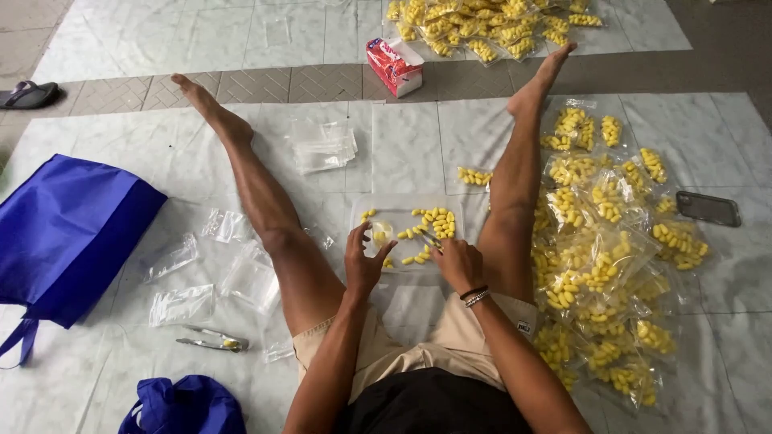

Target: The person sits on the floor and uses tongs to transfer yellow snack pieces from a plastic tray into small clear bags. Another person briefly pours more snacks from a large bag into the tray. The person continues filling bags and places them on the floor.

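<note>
Beige shorts (450, 341), black top (434, 406), beaded wristbands (475, 295), bare feet

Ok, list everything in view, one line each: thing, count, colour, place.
clear tray: one, transparent, on the floor between the legs
loose yellow pieces: many, yellow, in the tray
filled bags: many, clear with yellow contents, right of the right leg
far filled bags: many, same kind, top of view
empty bags: several, clear, left and centre floor
red and white box: one, top centre
blue bags: two, left and bottom left
tweezers: one pair, metal, lower left
phone: one, dark, right
sandal: one, dark, top left
left hand: over the tray
right hand: at the tray, holding a thin tool
</note>
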